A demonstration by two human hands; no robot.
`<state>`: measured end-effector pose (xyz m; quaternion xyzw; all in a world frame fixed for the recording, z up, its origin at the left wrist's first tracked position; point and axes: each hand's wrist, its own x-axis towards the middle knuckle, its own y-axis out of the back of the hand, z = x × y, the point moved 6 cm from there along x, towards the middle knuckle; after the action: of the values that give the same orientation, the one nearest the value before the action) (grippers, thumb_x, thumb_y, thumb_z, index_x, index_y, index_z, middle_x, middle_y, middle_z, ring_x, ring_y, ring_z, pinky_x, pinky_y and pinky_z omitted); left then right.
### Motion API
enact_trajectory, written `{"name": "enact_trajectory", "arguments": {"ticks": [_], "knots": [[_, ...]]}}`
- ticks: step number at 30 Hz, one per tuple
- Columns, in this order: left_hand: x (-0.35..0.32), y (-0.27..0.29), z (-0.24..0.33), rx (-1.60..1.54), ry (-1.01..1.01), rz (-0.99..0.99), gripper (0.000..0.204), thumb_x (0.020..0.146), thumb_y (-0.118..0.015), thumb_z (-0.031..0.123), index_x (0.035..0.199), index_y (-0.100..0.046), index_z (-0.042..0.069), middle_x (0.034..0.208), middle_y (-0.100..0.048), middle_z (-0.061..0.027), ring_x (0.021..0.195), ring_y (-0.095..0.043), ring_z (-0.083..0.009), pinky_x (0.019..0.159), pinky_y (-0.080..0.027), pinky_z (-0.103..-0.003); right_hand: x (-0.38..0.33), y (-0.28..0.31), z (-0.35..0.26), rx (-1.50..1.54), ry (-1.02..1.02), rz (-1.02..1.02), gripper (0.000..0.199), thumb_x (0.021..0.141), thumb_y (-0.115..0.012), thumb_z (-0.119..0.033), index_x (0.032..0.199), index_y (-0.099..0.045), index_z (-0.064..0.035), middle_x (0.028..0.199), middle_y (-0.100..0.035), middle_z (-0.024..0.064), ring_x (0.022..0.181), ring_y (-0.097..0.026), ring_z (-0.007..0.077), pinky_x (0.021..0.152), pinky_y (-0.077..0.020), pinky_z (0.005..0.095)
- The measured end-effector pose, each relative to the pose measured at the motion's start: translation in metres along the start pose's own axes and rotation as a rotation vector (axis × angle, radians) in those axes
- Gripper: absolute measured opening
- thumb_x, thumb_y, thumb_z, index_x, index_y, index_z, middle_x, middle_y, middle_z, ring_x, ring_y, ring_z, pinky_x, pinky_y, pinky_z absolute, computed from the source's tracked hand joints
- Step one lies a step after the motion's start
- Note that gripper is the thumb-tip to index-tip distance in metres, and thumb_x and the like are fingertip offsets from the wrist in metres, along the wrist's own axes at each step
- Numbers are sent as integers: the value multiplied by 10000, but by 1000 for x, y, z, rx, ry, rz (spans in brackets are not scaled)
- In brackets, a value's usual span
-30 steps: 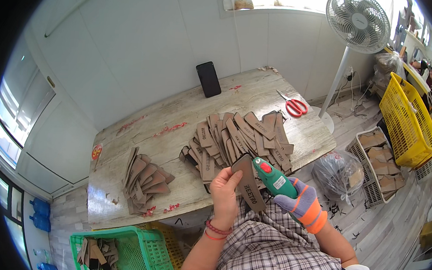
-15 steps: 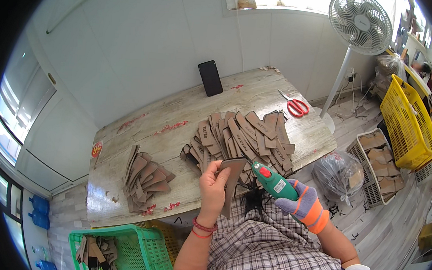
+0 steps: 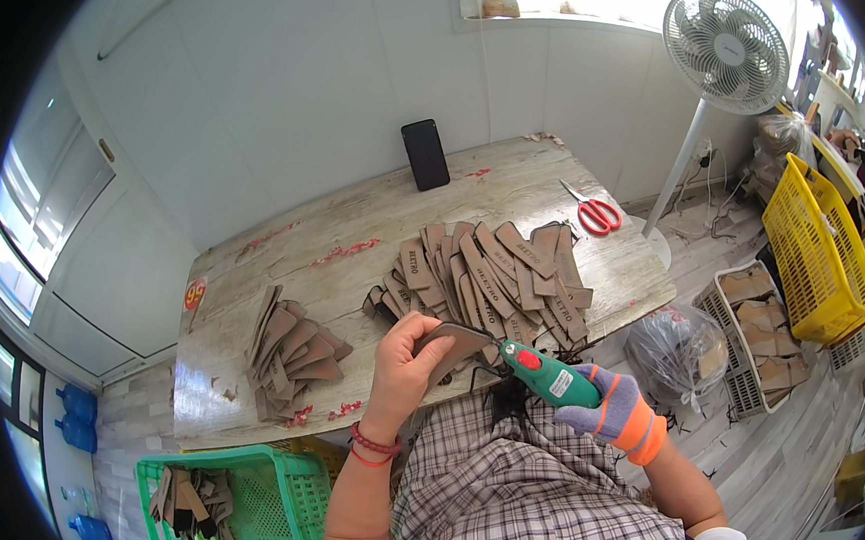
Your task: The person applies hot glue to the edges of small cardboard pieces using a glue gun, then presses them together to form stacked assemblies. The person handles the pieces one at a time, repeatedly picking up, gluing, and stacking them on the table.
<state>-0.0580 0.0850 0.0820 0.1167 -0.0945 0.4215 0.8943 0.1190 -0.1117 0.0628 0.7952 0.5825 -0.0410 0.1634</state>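
Brown strip (image 3: pixel 458 346): tilted, pinched in my left hand (image 3: pixel 408 361).
Green tool (image 3: pixel 551 379): red-buttoned, in my right hand (image 3: pixel 615 415), tip at the strip's edge.

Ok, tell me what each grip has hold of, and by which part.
The left grip pinches a brown strip by the side away from the tool. The gloved right grip holds a green handheld tool around its rear end.

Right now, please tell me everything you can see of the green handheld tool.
The green handheld tool has a smooth, rounded, plastic-looking body, a red button near its front and a white label behind that. The right grip, in a purple and orange glove, closes around its rear, partly hiding it. It slants up and left in view, its front end close to the edge of the brown piece in the left grip; I cannot tell if they touch.
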Motion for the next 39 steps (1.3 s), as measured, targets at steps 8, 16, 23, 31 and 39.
{"name": "enact_trajectory", "arguments": {"ticks": [8, 16, 23, 31, 39], "knots": [[3, 7, 18, 170, -40, -105, 89, 836, -646, 44, 862, -608, -32, 781, -510, -24, 713, -473, -106, 646, -392, -245, 0, 0, -3, -102, 42, -39, 604, 749, -817, -259, 1236, -577, 5, 908, -688, 51, 738, -622, 63, 700, -526, 228], [3, 2, 22, 227, -12, -201, 114, 819, -661, 59, 861, -614, -36, 781, -524, -27, 702, -482, -108, 629, -394, -251, 1, -2, 2, -83, 34, -64, 604, 734, -839, -196, 1241, -580, 7, 937, -677, 14, 770, -592, 54, 702, -507, 222], [1, -11, 17, 209, 48, -305, 120, 810, -663, 65, 848, -617, -39, 778, -549, -40, 712, -498, -112, 637, -409, -265, 1, -3, 3, -109, 40, -64, 607, 737, -836, -201, 1243, -575, 10, 920, -683, 26, 738, -598, 46, 670, -506, 216], [9, -22, -8, 91, 161, -377, 131, 812, -670, 76, 856, -626, -40, 782, -550, -17, 713, -522, -94, 656, -433, -251, 8, -7, 2, -33, -56, -51, 592, 758, -815, -287, 1222, -579, -5, 840, -681, 36, 679, -616, 57, 623, -508, 214], [22, 88, -56, -323, 132, 689, 124, 863, -601, 50, 950, -590, -38, 927, -634, -108, 768, -626, -169, 706, -532, -306, 5, -2, 25, 101, 6, 60, 520, 777, -799, -210, 1189, -577, 16, 811, -657, 41, 642, -595, 74, 570, -478, 218]]}}
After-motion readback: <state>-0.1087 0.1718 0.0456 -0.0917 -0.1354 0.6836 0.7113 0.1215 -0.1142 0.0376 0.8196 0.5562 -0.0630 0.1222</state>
